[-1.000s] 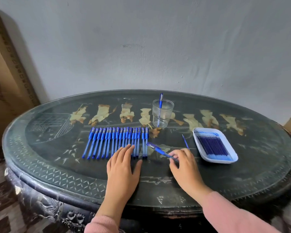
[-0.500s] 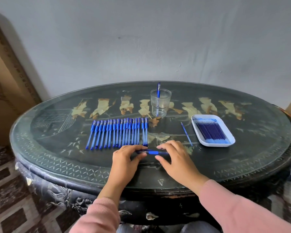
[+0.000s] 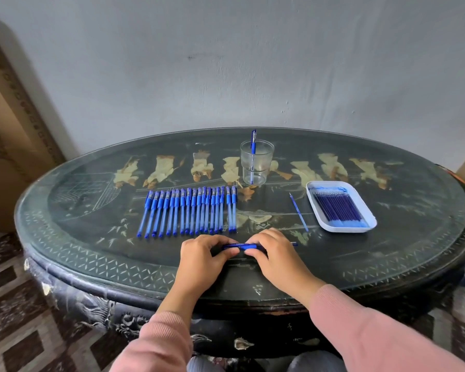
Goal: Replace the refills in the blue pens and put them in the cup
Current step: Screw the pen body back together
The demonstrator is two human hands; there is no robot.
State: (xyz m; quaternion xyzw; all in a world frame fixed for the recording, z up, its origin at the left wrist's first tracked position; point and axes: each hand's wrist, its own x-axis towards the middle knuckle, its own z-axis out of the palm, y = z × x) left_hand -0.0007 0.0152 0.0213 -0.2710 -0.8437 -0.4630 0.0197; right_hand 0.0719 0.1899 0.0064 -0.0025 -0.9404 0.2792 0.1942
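Sleeves: pink left sleeve [image 3: 156,345] and pink right sleeve [image 3: 373,331] come in from the near edge, over a patterned floor [image 3: 11,304].
Left grip [image 3: 202,260]: clenched round the left end of the held pen [image 3: 240,247], fingers curled over it and thumb under.
Right grip [image 3: 277,257]: grasping the right part of the same pen, fingertips pinching the barrel close to the left grip's fingers.
Held pen: blue, lying level from left to right just above the near part of the bench [image 3: 91,264]. A short length shows between the two grips and a thin end sticks out to the right of the right grip.
Bench: dark oval top with pale inlaid figures along the far side.
Row of pens [image 3: 191,210]: blue pens side by side, caps far and tips near, just beyond the grips. The two on the right lie slightly apart from the rest.
Loose refill [image 3: 298,212]: one thin blue refill lying alone on the bench, between the row and the tray.
Tray [image 3: 341,229]: white, to the right, holding a bundle of dark blue refills [image 3: 338,210].
Cup [image 3: 257,162]: clear, beyond the right end of the row, with one blue pen in the cup [image 3: 253,146] standing nearly upright, cap up.
Wall [image 3: 226,63]: pale grey, behind the bench.
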